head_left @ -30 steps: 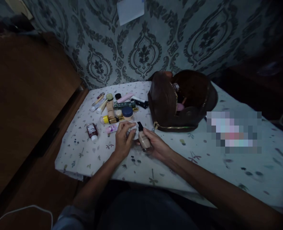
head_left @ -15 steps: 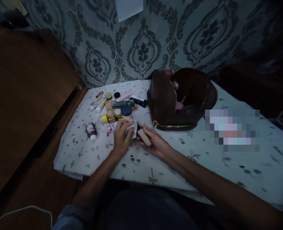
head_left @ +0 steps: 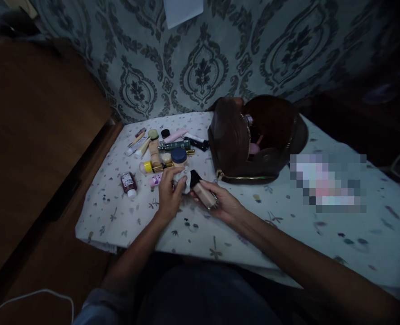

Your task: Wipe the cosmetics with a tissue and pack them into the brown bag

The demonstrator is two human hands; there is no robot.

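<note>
My right hand (head_left: 224, 201) is closed around a foundation bottle (head_left: 204, 195) with beige contents and a black cap, which points up and to the left. My left hand (head_left: 170, 193) pinches a crumpled white wipe (head_left: 182, 180) beside the cap; whether the wipe touches it, I cannot tell. Just behind the left hand lie a pink tube (head_left: 154, 180), a jar with a dark blue lid (head_left: 178, 156) and a yellow-capped container (head_left: 146, 167). A small dark red bottle with a white cap (head_left: 128, 184) lies further left.
An open brown leather bag (head_left: 232, 158) stands behind my right hand, with a few items inside. Several tubes, a green tube (head_left: 174, 145) among them, are spread left of it. A pixelated patch covers something at right. A wooden cabinet (head_left: 40, 135) borders the table's left side.
The foundation bottle has turned in my right hand, so its broad face and more of its black cap show. My left hand with the wipe has shifted slightly left.
</note>
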